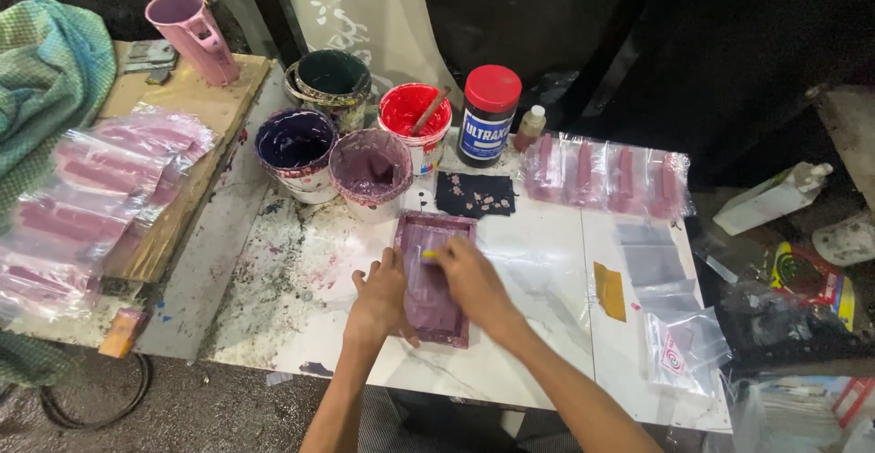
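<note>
Head view. We take the small purple-stained printing frame (434, 275), lying flat on the white worktop (547, 325), as our landmark. The left hand (381, 293) rests on the frame's left edge, fingers spread and pressing down, gripping nothing. The right hand (469, 275) lies over the frame's middle, its fingers closed around a small yellow-tipped tool (428, 254) held against the mesh.

Just behind the frame we see a dark cloth (474, 193) flecked with pink. Beyond that stand four paint pots: a mauve one (371, 172) nearest, a dark violet one (296, 150) to its left, a green-black one (330, 84) farthest back, and a red one (415, 120) with a stick in it. A black jar with a red lid (488, 114) stands beside the red pot.

Right of the frame lie a row of clear bags (606, 178) with pink printing, and a yellow scrap (610, 291). Far left of the frame, more printed bags (91, 198) are spread over a board.
</note>
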